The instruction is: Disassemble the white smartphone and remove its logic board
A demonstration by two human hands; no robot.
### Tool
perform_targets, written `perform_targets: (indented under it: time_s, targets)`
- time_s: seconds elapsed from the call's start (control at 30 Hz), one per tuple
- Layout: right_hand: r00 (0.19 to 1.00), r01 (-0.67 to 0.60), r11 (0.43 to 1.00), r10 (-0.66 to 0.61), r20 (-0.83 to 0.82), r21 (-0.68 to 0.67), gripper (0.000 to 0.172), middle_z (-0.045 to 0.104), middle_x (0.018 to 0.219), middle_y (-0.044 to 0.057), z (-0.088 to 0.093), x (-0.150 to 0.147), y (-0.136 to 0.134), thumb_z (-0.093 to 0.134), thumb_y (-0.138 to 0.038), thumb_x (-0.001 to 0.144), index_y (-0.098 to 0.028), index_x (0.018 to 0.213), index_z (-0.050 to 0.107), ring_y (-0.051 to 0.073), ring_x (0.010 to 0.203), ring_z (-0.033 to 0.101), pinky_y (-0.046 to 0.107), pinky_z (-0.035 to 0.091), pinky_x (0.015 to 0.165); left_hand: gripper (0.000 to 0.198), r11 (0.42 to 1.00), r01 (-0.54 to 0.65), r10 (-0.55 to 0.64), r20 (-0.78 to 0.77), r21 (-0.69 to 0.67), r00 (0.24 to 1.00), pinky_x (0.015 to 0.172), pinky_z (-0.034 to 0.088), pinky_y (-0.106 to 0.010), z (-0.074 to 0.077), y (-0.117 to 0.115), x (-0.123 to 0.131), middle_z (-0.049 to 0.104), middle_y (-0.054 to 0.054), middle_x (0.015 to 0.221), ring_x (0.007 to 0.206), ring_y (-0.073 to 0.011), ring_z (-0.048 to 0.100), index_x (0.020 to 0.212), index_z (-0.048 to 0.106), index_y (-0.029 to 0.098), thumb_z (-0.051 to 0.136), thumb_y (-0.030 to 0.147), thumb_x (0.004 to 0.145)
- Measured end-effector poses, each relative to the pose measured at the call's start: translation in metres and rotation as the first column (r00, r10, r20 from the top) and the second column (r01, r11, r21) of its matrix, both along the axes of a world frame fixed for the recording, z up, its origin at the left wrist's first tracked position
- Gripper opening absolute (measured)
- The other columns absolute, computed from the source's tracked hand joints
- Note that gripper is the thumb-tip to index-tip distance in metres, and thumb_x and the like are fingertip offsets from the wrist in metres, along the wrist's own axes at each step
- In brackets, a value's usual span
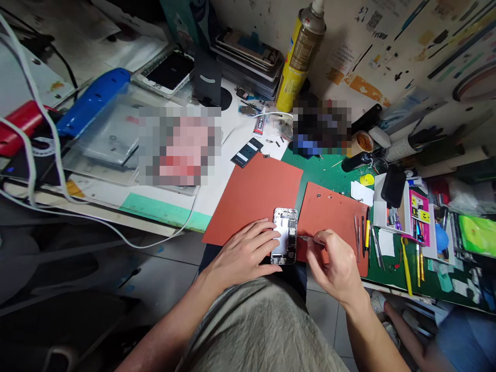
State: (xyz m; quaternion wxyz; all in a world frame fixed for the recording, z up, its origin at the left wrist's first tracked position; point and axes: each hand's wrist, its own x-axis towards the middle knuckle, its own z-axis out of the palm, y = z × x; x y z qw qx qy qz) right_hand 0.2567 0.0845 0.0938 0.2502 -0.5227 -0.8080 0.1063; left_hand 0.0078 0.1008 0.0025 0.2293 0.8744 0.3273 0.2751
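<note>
Fingers (267,234) of the left hand (244,253), slightly apart, lay over the 9 o'clock edge of an opened silver metal phone housing (284,236), the thumb beside its lower corner at 7. Thumb and forefinger of the right hand (336,262) were clamped on a slim grey metal tool (306,238), its tip just beside the housing's 3 o'clock edge; I could not tell whether they touched.

With that housing as the clock's centre, its top lay on a brick-red rectangular mat (256,201), while its bottom came close to the near edge of a white-topped workbench (222,170), partly hidden by the left hand. The mat gave the widest flat stretch, from 9 to 12. At 1, a narrow green strip (303,178) parted it from a second brick-red mat (329,209), where slender tools, including a yellow-and-black pen-shaped one (367,230), limited the right hand's room at 3.

At 11, beyond a black rectangular panel with white patches (247,152), a small white-and-red tube (259,125) read "B-7000". At 12 stood a yellow spray can (300,57), its print too small to read.
</note>
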Motion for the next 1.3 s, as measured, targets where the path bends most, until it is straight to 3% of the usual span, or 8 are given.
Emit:
perform_targets:
  time_s: [0.27,0.5,0.83,1.07,1.2,1.3]
  targets:
    - [1.000,0.027,0.999,-0.027,-0.005,0.019,0.012,0.063,0.084,0.001,-0.005,-0.002,-0.004,0.060,-0.014,0.103,-0.022,0.110,0.055,0.017,0.069,0.060,0.030,0.049,0.064,0.045,1.000,0.001,-0.001,-0.015,0.016,1.000,0.116,0.053,-0.054,0.001,0.000,0.001,0.075,-0.010,0.132,0.138,-0.0327,0.058,0.124,0.071,0.020,0.077,0.053,0.095]
    - [0.996,0.084,0.995,-0.084,-0.015,0.046,0.011,0.065,0.085,0.002,-0.008,-0.004,-0.005,0.061,-0.016,0.104,-0.022,0.111,0.055,0.017,0.069,0.061,0.030,0.049,0.064,0.035,0.991,0.117,-0.110,-0.105,0.062,0.988,0.131,0.035,-0.061,0.014,0.004,0.007,0.069,0.001,0.148,0.149,-0.0341,0.049,0.123,0.072,0.027,0.072,0.053,0.099]
    - [0.991,0.131,0.989,-0.131,-0.010,0.066,0.013,0.063,0.080,0.000,-0.010,-0.007,-0.010,0.063,-0.017,0.104,-0.021,0.113,0.054,0.014,0.061,0.058,0.028,0.047,0.059,0.033,0.989,0.109,-0.093,-0.143,0.104,0.985,0.133,0.029,-0.056,0.011,0.004,0.011,0.071,0.002,0.145,0.148,-0.0326,0.049,0.124,0.073,0.026,0.066,0.051,0.104]
    - [0.984,0.169,0.983,-0.164,-0.062,0.074,0.014,0.067,0.085,0.001,-0.013,-0.006,-0.014,0.064,-0.016,0.105,-0.021,0.115,0.056,0.014,0.065,0.065,0.027,0.052,0.061,0.035,0.988,0.124,-0.108,-0.167,0.090,0.980,0.133,0.028,-0.058,0.010,0.003,0.010,0.067,0.003,0.151,0.150,-0.0342,0.046,0.127,0.072,0.026,0.066,0.052,0.104]
    - [0.900,0.373,0.927,-0.354,-0.256,0.029,0.015,0.069,0.083,-0.001,-0.018,0.002,-0.022,0.071,-0.022,0.102,-0.022,0.109,0.058,0.013,0.065,0.069,0.023,0.054,0.059,0.040,0.988,0.152,-0.145,-0.145,0.038,0.979,0.131,0.030,-0.061,0.014,0.005,0.007,0.066,0.001,0.153,0.152,-0.0354,0.044,0.129,0.070,0.025,0.068,0.054,0.102]
    - [0.718,0.528,0.831,-0.548,-0.430,-0.178,0.022,0.065,0.075,-0.004,-0.022,0.008,-0.026,0.077,-0.034,0.099,-0.024,0.101,0.057,0.013,0.059,0.065,0.023,0.051,0.054,0.035,0.994,0.104,-0.104,-0.049,-0.018,0.993,0.125,0.040,-0.061,0.019,0.005,0.007,0.071,-0.003,0.145,0.151,-0.0340,0.045,0.132,0.067,0.024,0.069,0.045,0.103]
